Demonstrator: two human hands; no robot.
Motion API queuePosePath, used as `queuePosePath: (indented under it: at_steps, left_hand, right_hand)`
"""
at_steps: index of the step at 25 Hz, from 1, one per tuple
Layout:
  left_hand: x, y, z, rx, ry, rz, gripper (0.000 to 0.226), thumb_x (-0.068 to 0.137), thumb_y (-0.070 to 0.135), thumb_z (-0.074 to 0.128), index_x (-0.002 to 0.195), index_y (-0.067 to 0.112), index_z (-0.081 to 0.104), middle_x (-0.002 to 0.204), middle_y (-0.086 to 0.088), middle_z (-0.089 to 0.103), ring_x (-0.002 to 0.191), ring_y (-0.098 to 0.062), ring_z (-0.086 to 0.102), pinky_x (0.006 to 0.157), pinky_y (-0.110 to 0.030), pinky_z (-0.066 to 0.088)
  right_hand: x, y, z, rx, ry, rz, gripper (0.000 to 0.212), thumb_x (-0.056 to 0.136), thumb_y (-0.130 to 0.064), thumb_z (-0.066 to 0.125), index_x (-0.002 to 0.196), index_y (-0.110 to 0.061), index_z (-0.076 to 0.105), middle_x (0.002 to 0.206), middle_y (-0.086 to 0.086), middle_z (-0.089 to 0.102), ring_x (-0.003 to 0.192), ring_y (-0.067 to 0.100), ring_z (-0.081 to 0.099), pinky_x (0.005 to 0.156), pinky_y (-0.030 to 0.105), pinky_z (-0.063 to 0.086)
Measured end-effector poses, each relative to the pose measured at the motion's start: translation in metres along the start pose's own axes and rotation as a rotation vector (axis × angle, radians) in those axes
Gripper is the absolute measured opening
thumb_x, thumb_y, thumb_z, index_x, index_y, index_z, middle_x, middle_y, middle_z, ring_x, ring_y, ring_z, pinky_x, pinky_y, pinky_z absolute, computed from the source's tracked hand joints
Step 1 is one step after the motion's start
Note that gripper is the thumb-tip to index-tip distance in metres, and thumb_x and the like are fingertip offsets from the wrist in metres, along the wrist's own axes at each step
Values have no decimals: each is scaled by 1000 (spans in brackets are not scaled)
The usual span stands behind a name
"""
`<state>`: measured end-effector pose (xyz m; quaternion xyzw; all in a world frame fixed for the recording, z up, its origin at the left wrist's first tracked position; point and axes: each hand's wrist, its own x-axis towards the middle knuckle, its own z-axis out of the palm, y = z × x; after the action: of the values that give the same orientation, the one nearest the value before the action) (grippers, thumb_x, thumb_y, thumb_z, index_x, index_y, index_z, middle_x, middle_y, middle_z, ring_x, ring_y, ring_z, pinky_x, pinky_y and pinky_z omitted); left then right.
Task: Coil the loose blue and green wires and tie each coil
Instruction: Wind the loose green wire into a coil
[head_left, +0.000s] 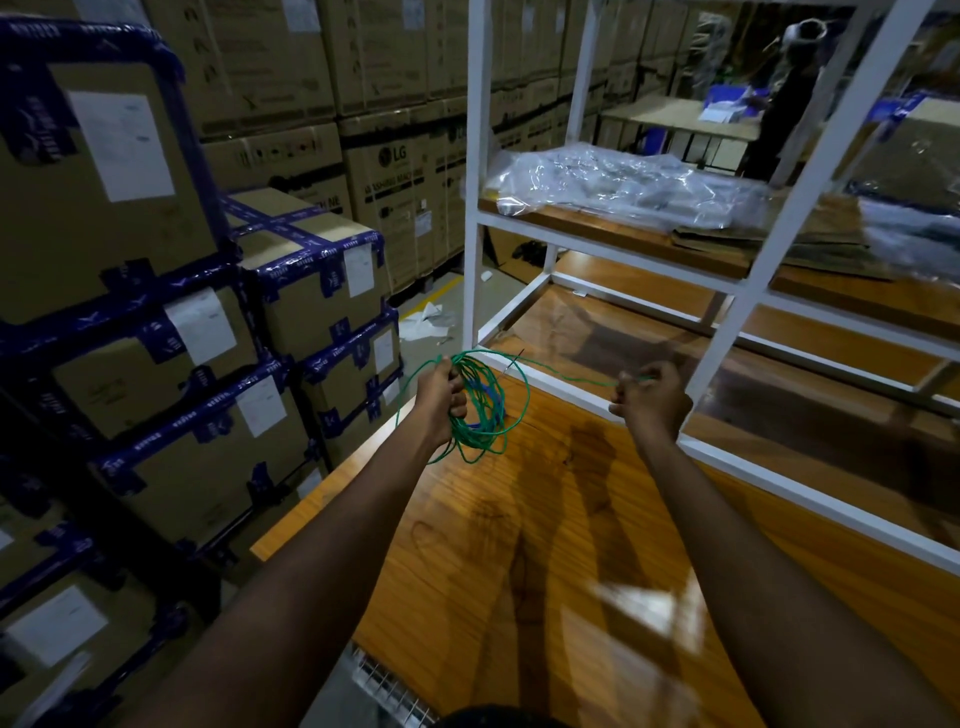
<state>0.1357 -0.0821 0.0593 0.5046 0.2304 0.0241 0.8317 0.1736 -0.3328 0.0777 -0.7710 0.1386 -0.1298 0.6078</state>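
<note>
The left hand (440, 402) is closed in a fist around a bundle of loops, the green wire (485, 410) coiled in several rounds that hang below and to the right of the knuckles. Inside those green loops a few turns of blue wire (487, 397) show, held in the same grip. From the top of the coil a single green strand runs rightward, taut, to the right hand (650, 397), whose fingers are pinched on it near its end. Both hands are raised above the wooden table (545, 519), well apart from each other, forearms stretched forward. Just beyond the right hand stands a white metal rack (727, 332), with clear plastic bags (613, 184) lying on its shelf. Left of the left hand are stacked cardboard boxes (171, 332) bound in blue tape.
</note>
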Motion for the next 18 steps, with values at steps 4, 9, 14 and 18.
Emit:
queuePosePath:
  at_steps: [4, 9, 14, 18]
  left_hand:
    - [2, 5, 5, 18, -32, 3, 38, 105, 32, 30, 70, 19, 33, 38, 8, 28, 29, -4, 18, 32, -15, 14]
    - [10, 17, 6, 13, -4, 27, 39, 105, 32, 30, 68, 20, 32, 39, 9, 27, 29, -5, 17, 32, -15, 14]
    - [14, 22, 3, -57, 16, 13, 39, 105, 31, 30, 69, 19, 33, 37, 8, 27, 27, -4, 18, 29, -15, 14]
    - [14, 19, 0, -140, 25, -36, 40, 105, 33, 30, 68, 20, 32, 35, 8, 26, 25, -4, 18, 27, -14, 14]
  right_hand:
    - [6, 20, -8, -459, -150, -127, 15, 77, -26, 64, 90, -18, 68, 90, 9, 70, 86, 29, 65, 72, 39, 56]
    - [8, 27, -16, -687, -232, -241, 18, 88, -18, 65, 86, -5, 77, 94, 14, 74, 90, 29, 66, 73, 31, 49]
    - [-4, 12, -23, -273, -390, -65, 24, 91, -3, 59, 109, -18, 53, 84, 5, 64, 59, 14, 64, 41, 25, 52]
    - [-6, 9, -18, -164, -581, 76, 18, 95, -1, 48, 98, -5, 65, 98, 18, 70, 55, 21, 69, 47, 28, 54]
